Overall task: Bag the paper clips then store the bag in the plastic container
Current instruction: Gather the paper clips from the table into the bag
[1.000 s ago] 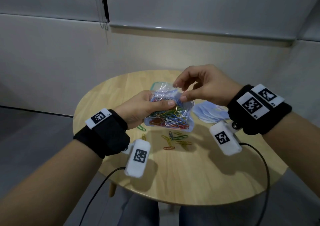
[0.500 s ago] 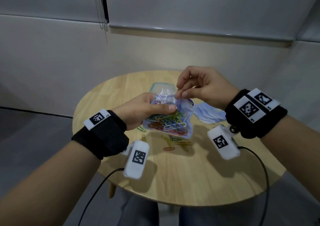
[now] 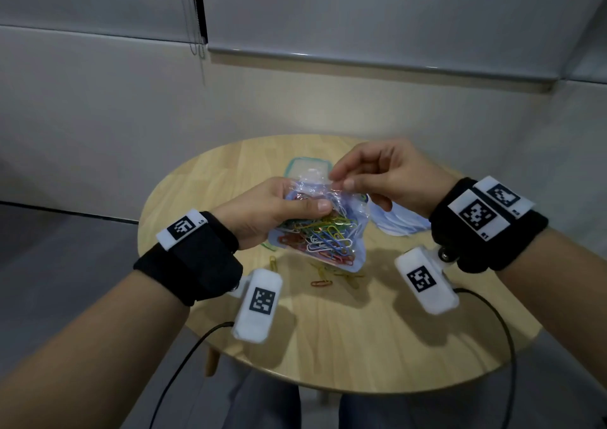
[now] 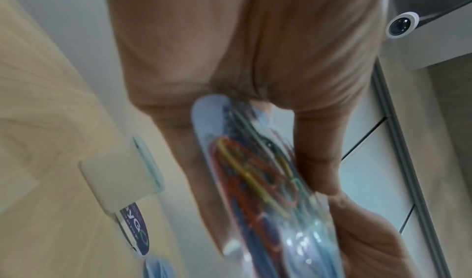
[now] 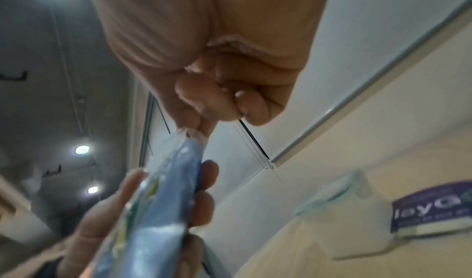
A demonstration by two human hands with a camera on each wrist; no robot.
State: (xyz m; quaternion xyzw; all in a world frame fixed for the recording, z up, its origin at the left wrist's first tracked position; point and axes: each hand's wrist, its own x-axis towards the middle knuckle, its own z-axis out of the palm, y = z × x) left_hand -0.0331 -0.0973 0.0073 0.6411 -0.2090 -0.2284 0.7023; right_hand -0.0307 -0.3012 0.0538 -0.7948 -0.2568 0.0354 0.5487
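A clear plastic bag (image 3: 323, 231) full of coloured paper clips hangs above the round wooden table (image 3: 361, 330). My left hand (image 3: 272, 208) grips the bag's upper part, thumb across the front. At the bag's top edge my right hand (image 3: 377, 178) pinches the plastic between thumb and forefinger. The left wrist view shows the bag (image 4: 260, 181) edge-on between my fingers; the right wrist view shows the bag (image 5: 158, 201) and that pinch. Several loose paper clips (image 3: 323, 280) lie on the table under the bag. The plastic container (image 3: 300, 165) stands behind the bag, partly hidden.
A pile of pale blue bags (image 3: 400, 223) lies on the table to the right of the held bag. In the left wrist view the container (image 4: 120, 181) has a dark label. A grey wall runs behind the table.
The bag has tilted slightly and hangs a little lower. My right hand has shifted along the bag's top edge, still pinching it. The left hand keeps its grip.
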